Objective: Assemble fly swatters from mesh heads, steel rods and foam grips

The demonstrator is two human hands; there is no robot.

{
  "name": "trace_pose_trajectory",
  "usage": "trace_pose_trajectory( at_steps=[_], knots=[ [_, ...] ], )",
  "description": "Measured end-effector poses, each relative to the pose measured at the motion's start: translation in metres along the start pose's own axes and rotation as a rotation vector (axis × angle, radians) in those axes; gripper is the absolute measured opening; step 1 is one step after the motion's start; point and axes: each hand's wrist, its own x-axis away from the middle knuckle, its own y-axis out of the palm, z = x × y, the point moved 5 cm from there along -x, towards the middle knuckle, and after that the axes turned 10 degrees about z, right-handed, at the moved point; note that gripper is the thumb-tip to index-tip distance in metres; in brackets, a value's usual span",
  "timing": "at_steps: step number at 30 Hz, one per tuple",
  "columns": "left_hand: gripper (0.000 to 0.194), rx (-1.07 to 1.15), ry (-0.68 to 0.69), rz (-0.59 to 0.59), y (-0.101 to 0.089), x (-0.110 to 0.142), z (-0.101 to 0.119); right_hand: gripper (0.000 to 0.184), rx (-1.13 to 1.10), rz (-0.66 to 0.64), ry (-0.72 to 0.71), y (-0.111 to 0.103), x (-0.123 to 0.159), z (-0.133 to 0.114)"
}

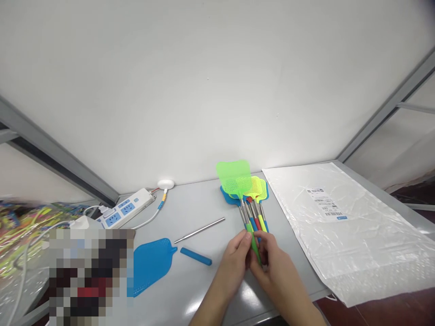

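Note:
My left hand [235, 254] and my right hand [268, 257] both close round the coloured handles of a bunch of fly swatters [242, 183]. Their green, yellow and blue mesh heads fan out towards the wall, and the top one is bright green. Thin metal shafts join the heads to green, red, blue and yellow grips between my fingers. To the left on the grey table [197, 203] lie a loose blue swatter head [151, 262], a bare metal rod [200, 230] and a separate blue handle sleeve [196, 256].
A white power strip [125, 208] with blue sockets and cables sits at the back left, beside a round white plug [165, 184]. A stack of clear plastic bags [343, 226] with a printed label covers the table's right side. Colourful packaged goods [20, 231] pile up at far left.

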Motion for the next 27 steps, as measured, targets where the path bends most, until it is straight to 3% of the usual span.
trace_pose_trajectory(
  at_steps=[3,7,11,16,20,27],
  knots=[
    [0.037,-0.214,0.112,-0.009,0.000,0.000,0.010,0.041,0.075,0.036,0.012,0.001,-0.003,0.006],
    [0.031,-0.419,0.365,0.082,0.000,0.006,0.021,0.044,0.109,0.064,-0.003,-0.005,-0.013,0.011],
    [0.024,-0.559,0.558,0.202,-0.019,0.022,0.026,0.048,0.210,0.051,-0.012,-0.015,-0.027,0.019],
    [0.024,-0.504,0.650,0.491,-0.064,0.053,0.018,0.051,0.330,0.042,-0.085,-0.014,-0.037,0.029],
    [0.025,-0.371,0.624,0.739,-0.090,0.075,0.009,0.046,0.385,0.058,-0.122,-0.006,-0.039,0.032],
    [0.028,-0.376,0.635,0.757,-0.090,0.075,0.010,0.043,0.442,0.043,-0.119,-0.004,-0.045,0.040]
  ],
)
